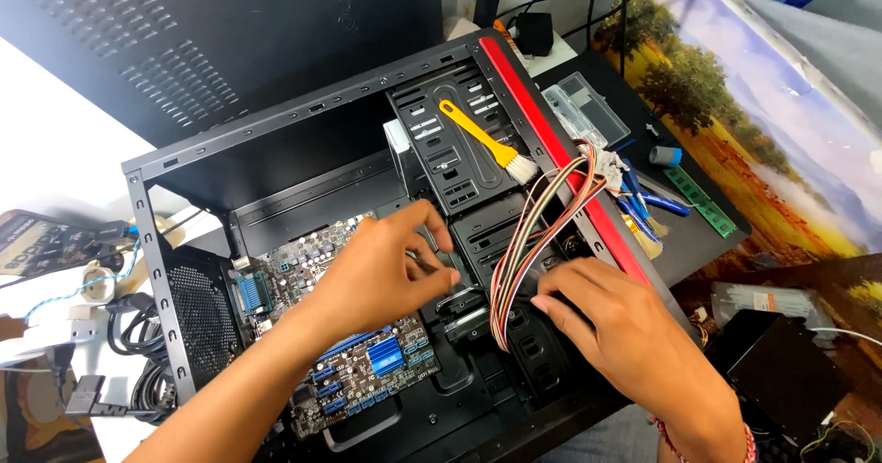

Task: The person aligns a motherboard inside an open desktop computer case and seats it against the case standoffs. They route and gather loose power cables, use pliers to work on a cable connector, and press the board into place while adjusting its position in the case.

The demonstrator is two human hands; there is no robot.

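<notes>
An open black computer case (303, 118) with a red front strip lies on its side. Inside it sits a motherboard (367, 362) with blue slots and a blue heatsink. My left hand (390, 270) reaches into the case over the board, fingers bent around a small dark part by the drive bays; what it grips is hidden. My right hand (611, 311) rests on the lower drive cage, its fingers touching a bundle of coloured wires (524, 242) that runs up over the red edge. A yellow-handled brush (482, 139) lies on the drive cage above.
The black side panel (184, 31) leans behind the case. Blue-handled pliers (643, 206), a green memory stick (700, 201) and a clear plastic box (588, 109) lie at the right on a landscape-print mat (790, 151). Black cables and plugs (119, 334) lie at the left.
</notes>
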